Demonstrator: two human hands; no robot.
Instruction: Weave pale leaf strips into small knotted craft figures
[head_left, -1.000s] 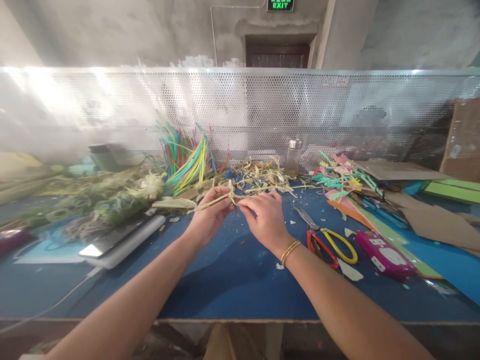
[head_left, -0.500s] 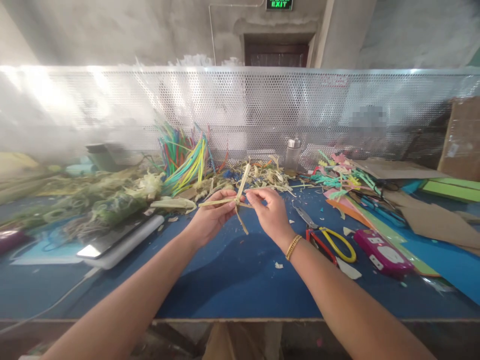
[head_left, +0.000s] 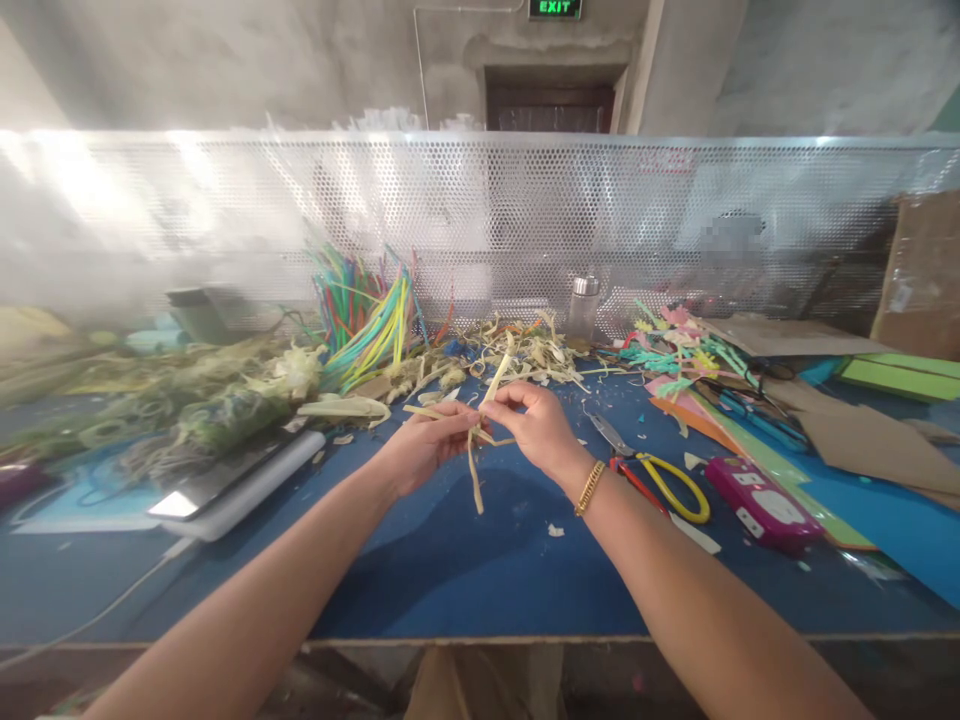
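Observation:
Over the middle of the blue table, both my hands pinch a small piece of pale dried-leaf strips (head_left: pixel 475 470), crossed or knotted at the centre. My left hand (head_left: pixel 427 445) grips it from the left, with one strip end sticking out past the fingers. Thumb and forefinger of my right hand (head_left: pixel 534 425) are closed on it at the crossing. One strip points up and away, another hangs down below the fingers. The exact knot is hidden behind my fingertips. A flat bundle of pale strips (head_left: pixel 345 408) lies just left of my left hand.
Scissors (head_left: pixel 671 485) with red and yellow handles and a magenta case (head_left: pixel 761 500) lie to the right. Coloured sheets (head_left: pixel 892 525) and cardboard (head_left: pixel 877 435) cover the far right. At left are a phone (head_left: pixel 217 480) and fibre heaps (head_left: pixel 240 400). Coloured stems (head_left: pixel 367 320) and a bottle (head_left: pixel 584 305) stand behind.
The piece has turned in my fingers: the upper strip leans further right and the lower one hangs straighter down. My right hand has moved slightly left, its fingertips now meeting the left hand's.

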